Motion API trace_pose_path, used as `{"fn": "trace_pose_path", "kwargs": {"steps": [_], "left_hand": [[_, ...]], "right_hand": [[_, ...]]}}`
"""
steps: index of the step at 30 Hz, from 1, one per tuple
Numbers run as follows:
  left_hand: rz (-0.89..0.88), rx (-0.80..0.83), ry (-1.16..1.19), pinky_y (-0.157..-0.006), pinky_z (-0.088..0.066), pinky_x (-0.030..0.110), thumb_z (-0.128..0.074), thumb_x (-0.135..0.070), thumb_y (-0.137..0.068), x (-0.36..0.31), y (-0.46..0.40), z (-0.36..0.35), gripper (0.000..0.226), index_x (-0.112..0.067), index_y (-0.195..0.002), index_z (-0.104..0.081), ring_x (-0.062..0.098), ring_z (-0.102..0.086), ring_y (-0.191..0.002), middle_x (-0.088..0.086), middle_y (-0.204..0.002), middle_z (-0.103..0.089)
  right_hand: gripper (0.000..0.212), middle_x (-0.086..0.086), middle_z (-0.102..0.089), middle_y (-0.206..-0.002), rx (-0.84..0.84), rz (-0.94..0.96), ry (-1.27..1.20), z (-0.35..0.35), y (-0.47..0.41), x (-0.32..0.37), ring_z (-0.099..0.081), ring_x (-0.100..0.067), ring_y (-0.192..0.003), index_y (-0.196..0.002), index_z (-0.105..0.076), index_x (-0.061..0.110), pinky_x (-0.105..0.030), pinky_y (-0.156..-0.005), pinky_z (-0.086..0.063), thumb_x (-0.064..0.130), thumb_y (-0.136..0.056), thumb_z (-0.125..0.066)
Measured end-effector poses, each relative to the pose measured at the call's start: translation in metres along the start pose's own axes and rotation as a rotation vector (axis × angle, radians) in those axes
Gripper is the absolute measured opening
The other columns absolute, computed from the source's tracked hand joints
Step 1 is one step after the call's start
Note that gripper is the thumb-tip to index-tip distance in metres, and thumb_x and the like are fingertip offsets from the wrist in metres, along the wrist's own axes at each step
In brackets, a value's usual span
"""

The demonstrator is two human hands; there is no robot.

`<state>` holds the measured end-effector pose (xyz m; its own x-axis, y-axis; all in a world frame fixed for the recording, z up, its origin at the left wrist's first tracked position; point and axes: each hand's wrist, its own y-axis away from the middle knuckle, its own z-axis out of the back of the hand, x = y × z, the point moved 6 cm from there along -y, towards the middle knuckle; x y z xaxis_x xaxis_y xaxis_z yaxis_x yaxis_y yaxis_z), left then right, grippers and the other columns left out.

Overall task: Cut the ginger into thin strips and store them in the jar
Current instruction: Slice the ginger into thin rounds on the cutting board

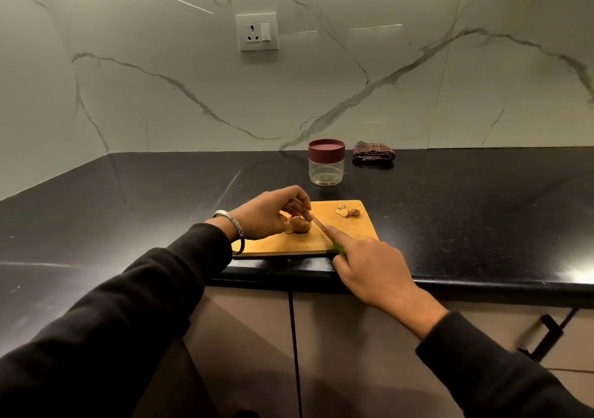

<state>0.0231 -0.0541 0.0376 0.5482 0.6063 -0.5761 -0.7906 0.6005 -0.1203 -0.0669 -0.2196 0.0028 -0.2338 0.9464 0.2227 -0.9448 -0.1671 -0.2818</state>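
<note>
A knobbly piece of ginger point(298, 225) lies on the wooden cutting board point(353, 234) at the counter's front edge. My left hand point(270, 213) holds the ginger from above and behind with curled fingers. My right hand point(369, 263) grips a green-handled knife point(319, 225), index finger laid along its back; the blade sits against the ginger's right end. A few cut ginger bits point(348, 212) lie at the board's far right corner. The clear jar point(326, 166) with a maroon lid stands closed behind the board.
A folded checked cloth point(373, 152) lies against the marble backsplash right of the jar. The black counter point(466, 208) stretches both ways. A wall socket point(257, 32) sits above. Cabinet doors and a dark handle point(546, 337) are below the edge.
</note>
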Motion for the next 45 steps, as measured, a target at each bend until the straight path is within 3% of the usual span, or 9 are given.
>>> {"fn": "trace_pose_path", "kwargs": {"steps": [9, 13, 15, 18, 22, 30, 36, 39, 45], "left_hand": [[-0.021, -0.021, -0.017, -0.098, -0.05, 0.024, -0.07, -0.005, -0.088, 0.005, -0.002, -0.007, 0.032, -0.021, -0.113, -0.059, 0.009, -0.058, -0.11, -0.007, -0.114, -0.06], [-0.005, -0.146, -0.119, -0.09, -0.052, 0.027, -0.076, -0.033, -0.086, 0.008, 0.001, 0.001, 0.026, -0.03, -0.106, -0.06, 0.009, -0.055, -0.101, -0.004, -0.112, -0.057], [0.029, -0.137, -0.196, -0.089, -0.054, 0.032, -0.075, -0.036, -0.086, 0.008, 0.001, -0.001, 0.027, -0.029, -0.107, -0.06, 0.011, -0.057, -0.097, -0.003, -0.11, -0.059], [0.03, -0.144, -0.179, -0.089, -0.055, 0.036, -0.074, -0.033, -0.087, 0.006, 0.001, -0.004, 0.023, -0.026, -0.106, -0.063, 0.011, -0.061, -0.098, -0.006, -0.108, -0.063], [0.022, -0.094, -0.09, -0.093, -0.055, 0.027, -0.075, -0.018, -0.087, 0.005, 0.001, -0.003, 0.02, -0.024, -0.104, -0.066, 0.011, -0.061, -0.109, -0.008, -0.11, -0.065], [0.036, -0.051, 0.008, -0.104, -0.049, 0.029, -0.07, -0.006, -0.089, 0.012, 0.002, -0.005, 0.023, -0.024, -0.102, -0.062, 0.014, -0.058, -0.12, -0.003, -0.121, -0.064], [0.053, -0.07, 0.084, -0.102, -0.048, 0.022, -0.07, -0.008, -0.09, 0.015, 0.002, -0.006, 0.022, -0.018, -0.106, -0.059, 0.013, -0.061, -0.112, 0.0, -0.119, -0.062], [0.06, -0.047, 0.096, -0.095, -0.047, 0.011, -0.067, -0.003, -0.091, 0.017, 0.002, -0.007, 0.023, -0.019, -0.106, -0.059, 0.013, -0.06, -0.114, 0.001, -0.122, -0.06], [0.065, -0.06, 0.054, -0.093, -0.046, 0.009, -0.069, -0.007, -0.091, 0.016, 0.004, -0.005, 0.025, -0.017, -0.112, -0.06, 0.012, -0.059, -0.116, -0.001, -0.121, -0.061]], "right_hand": [[0.057, 0.004, -0.053, -0.081, 0.0, 0.0, 0.013, 0.0, 0.0, 0.001, -0.047, -0.013, -0.067, -0.157, -0.019, 0.041, -0.027, -0.055, -0.036, 0.038, -0.102, -0.035], [0.057, 0.004, -0.053, -0.08, -0.005, 0.0, 0.015, 0.0, 0.0, 0.001, -0.045, -0.011, -0.064, -0.157, -0.019, 0.042, -0.025, -0.051, -0.033, 0.038, -0.103, -0.035], [0.057, 0.005, -0.052, -0.078, -0.009, 0.0, 0.014, 0.0, -0.001, 0.001, -0.043, -0.009, -0.063, -0.157, -0.019, 0.042, -0.025, -0.05, -0.032, 0.038, -0.103, -0.036], [0.057, 0.005, -0.054, -0.078, -0.016, 0.0, 0.012, 0.001, 0.0, 0.001, -0.044, -0.009, -0.063, -0.157, -0.02, 0.042, -0.024, -0.05, -0.032, 0.038, -0.103, -0.036], [0.057, 0.004, -0.054, -0.077, -0.014, -0.011, -0.004, 0.0, 0.001, 0.0, -0.048, -0.011, -0.064, -0.157, -0.019, 0.042, -0.027, -0.054, -0.04, 0.037, -0.102, -0.036], [0.058, 0.005, -0.052, -0.076, -0.013, -0.015, -0.014, 0.0, 0.002, 0.001, -0.045, -0.008, -0.061, -0.157, -0.016, 0.042, -0.025, -0.053, -0.037, 0.037, -0.103, -0.035], [0.058, 0.005, -0.054, -0.078, -0.015, -0.006, -0.044, 0.003, 0.005, 0.001, -0.045, -0.007, -0.061, -0.158, -0.017, 0.04, -0.021, -0.05, -0.033, 0.035, -0.103, -0.036], [0.057, 0.005, -0.053, -0.078, -0.013, -0.015, -0.037, 0.004, 0.007, 0.0, -0.045, -0.008, -0.062, -0.158, -0.018, 0.039, -0.021, -0.05, -0.031, 0.035, -0.104, -0.036], [0.057, 0.003, -0.05, -0.084, 0.024, -0.026, 0.017, 0.004, 0.008, 0.003, -0.046, -0.015, -0.069, -0.158, -0.018, 0.039, -0.03, -0.058, -0.035, 0.036, -0.103, -0.035]]}}
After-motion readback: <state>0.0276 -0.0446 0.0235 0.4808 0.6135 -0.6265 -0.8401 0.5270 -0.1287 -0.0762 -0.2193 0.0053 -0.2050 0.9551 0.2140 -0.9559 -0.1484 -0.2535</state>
